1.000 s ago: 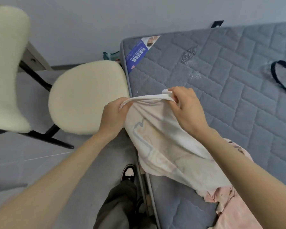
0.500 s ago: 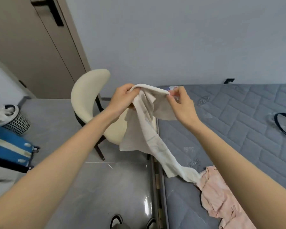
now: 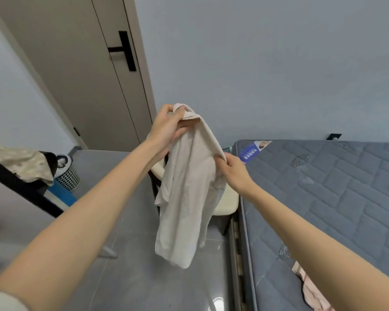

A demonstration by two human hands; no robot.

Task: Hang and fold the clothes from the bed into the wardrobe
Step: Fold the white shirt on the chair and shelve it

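A cream-white garment (image 3: pixel 186 194) hangs in the air over the floor, left of the bed (image 3: pixel 337 198). My left hand (image 3: pixel 169 129) grips its top edge, held high in front of the wall. Lower and to the right, my right hand (image 3: pixel 234 171) pinches the cloth at its right shoulder. The garment's lower end dangles free above the grey tiles. A pink garment (image 3: pixel 310 288) lies on the mattress near the bottom right, partly hidden by my right forearm.
A cream chair (image 3: pixel 227 203) stands behind the garment, against the bed's side. A brown door (image 3: pixel 81 70) with a black handle fills the upper left. A mesh basket (image 3: pixel 66 173) and a dark rail with cloth (image 3: pixel 20 164) sit at the left.
Both hands have lifted the cream garment off the mattress and swung it left over the floor. My left hand has risen higher and the cloth now hangs free.
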